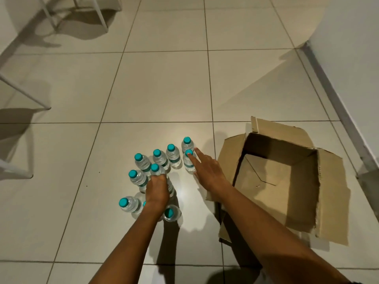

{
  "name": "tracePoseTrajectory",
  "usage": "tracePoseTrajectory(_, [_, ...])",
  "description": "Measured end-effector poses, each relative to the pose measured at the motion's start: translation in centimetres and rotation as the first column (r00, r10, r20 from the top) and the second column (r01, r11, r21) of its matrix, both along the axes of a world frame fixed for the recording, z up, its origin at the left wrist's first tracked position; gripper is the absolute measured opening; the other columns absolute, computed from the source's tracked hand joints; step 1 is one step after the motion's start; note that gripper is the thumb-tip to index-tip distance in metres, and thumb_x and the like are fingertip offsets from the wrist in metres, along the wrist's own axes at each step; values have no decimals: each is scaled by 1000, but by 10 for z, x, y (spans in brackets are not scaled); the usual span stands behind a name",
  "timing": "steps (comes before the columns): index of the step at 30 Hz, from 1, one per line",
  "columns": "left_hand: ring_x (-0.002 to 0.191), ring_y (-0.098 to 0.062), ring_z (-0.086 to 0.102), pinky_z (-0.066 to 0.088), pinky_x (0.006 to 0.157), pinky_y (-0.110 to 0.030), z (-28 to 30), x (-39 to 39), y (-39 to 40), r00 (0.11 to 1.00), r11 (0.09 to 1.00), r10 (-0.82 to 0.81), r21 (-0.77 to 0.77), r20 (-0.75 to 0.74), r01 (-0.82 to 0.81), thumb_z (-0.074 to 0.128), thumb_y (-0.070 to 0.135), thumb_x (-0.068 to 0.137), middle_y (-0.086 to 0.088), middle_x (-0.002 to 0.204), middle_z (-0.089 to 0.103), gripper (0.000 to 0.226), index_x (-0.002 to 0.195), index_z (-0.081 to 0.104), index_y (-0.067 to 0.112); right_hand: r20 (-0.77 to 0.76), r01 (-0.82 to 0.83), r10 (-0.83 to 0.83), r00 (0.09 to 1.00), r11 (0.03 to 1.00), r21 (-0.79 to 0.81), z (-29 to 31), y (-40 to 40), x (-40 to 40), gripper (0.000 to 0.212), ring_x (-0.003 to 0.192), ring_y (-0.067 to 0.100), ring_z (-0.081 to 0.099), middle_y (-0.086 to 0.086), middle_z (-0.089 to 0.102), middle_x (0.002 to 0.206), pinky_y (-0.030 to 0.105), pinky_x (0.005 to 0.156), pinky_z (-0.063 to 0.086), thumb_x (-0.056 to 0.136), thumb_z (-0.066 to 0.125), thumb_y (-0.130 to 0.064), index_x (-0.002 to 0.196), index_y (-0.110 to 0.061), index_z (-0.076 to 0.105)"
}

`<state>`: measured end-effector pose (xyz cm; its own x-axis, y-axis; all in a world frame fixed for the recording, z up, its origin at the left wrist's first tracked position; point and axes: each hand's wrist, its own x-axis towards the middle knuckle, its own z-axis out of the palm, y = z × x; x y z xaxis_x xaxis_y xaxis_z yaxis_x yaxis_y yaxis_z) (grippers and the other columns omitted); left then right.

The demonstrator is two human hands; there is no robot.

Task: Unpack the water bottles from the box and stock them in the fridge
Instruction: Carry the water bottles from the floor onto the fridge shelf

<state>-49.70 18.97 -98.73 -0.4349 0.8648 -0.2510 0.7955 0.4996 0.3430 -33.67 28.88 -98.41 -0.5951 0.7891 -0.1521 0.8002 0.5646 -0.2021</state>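
Left hand (156, 190) with fingers curled round an upright water bottle (159, 173) among the bottles, right hand (207, 171) fingers straight, touching the far-right bottle (189, 160), open cardboard box (295, 212) on right

Bare forearms (no sleeves visible)

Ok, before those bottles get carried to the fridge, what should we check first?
1. Cardboard box emptied: ok, only its bare bottom shows.
2. Water bottles upright on the tiled floor: ok.
3. Teal caps on: ok for those visible.
4. Left hand has a firm hold: ok, fingers curl round one bottle.
5. Right hand has a hold: not ok, fingers straight, just reaching a cap.
6. Fridge open: cannot tell, not in view.
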Motion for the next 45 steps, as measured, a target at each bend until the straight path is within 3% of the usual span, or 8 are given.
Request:
tracePoseTrajectory(7, [87, -17, 65, 55, 82, -26, -6, 2, 5, 996, 999, -48, -26, -79, 46, 63, 7, 92, -10, 103, 64, 20, 112, 60, 9, -14, -73, 72, 997, 993, -92, -17, 20, -15, 91, 112, 28, 54, 8, 18, 160, 41, 93, 53, 80, 77, -6, 151, -24, 22])
tracePoseTrajectory(13, [89, -17, 66, 56, 82, -25, -6, 4, -2, 995, 998, -66, 17, -80, 67, 62, 8, 92, -10, 104, 64, 20, 112, 59, 10, -44, -77, 73, 996, 993, -86, -19, 9, -10, 31, 96, 30, 58, 15, 53, 119, 40, 76, 49, 97, 51, -22, 125, -14, 44])
tracePoseTrajectory(16, [89, -16, 65, 55, 82, -24, -3, 8, -5, 996, 997, -62, 34, -66, 65, 61, 8, 93, -10, 104, 64, 19, 112, 59, 10, -63, -88, 82, 995, 992, -92, -17, 0, -2, 19, 89, 29, 57, 13, 56, 108, 42, 77, 47, 99, 42, -22, 115, -14, 47])
tracePoseTrajectory(19, [85, -15, 63, 55, 81, -24, 2, 9, -5, 999, 999, -37, 33, -11, 37, 59, 8, 94, -10, 101, 62, 13, 107, 57, 10, -157, -35, 6, 988, 982, -187, -9, -11, 7, 23, 96, 26, 55, 11, 46, 121, 33, 84, 48, 94, 59, -9, 116, -10, 53])
tracePoseTrajectory(25, [71, -10, 56, 51, 67, -22, 12, 10, -7, 999, 1000, 13, 8, 53, -14, 52, 11, 97, -3, 84, 54, 3, 95, 53, 14, -325, 99, -247, 913, 906, -412, 31, -21, 48, 28, 99, 14, 51, -8, 46, 112, 16, 83, 42, 87, 71, -19, 106, -29, 52])
tracePoseTrajectory(33, [72, -11, 56, 52, 70, -24, 37, 24, -17, 997, 997, -75, -13, -21, 74, 54, 12, 96, -2, 86, 56, 3, 97, 56, 14, -392, 149, -264, 881, 942, -300, 99, -29, 111, 31, 98, 12, 55, -2, 58, 113, 19, 88, 51, 84, 74, -21, 114, -18, 64])
tracePoseTrajectory(39, [85, -19, 62, 56, 83, -32, 86, 55, -3, 982, 984, -170, 30, -75, 173, 62, 12, 92, -9, 99, 63, 20, 112, 57, 11, -450, 187, -273, 850, 956, -227, 151, -46, 164, 25, 96, 12, 53, -2, 55, 108, 18, 81, 51, 84, 73, -19, 108, -17, 65])
tracePoseTrajectory(45, [94, -26, 63, 56, 81, -35, 139, 112, 17, 946, 943, -307, 99, -105, 318, 63, 10, 90, -13, 107, 64, 31, 120, 54, 10, -424, 312, -357, 832, 934, -176, 205, -67, 216, 20, 92, 12, 55, -3, 55, 103, 15, 72, 45, 83, 74, -15, 101, -17, 66])
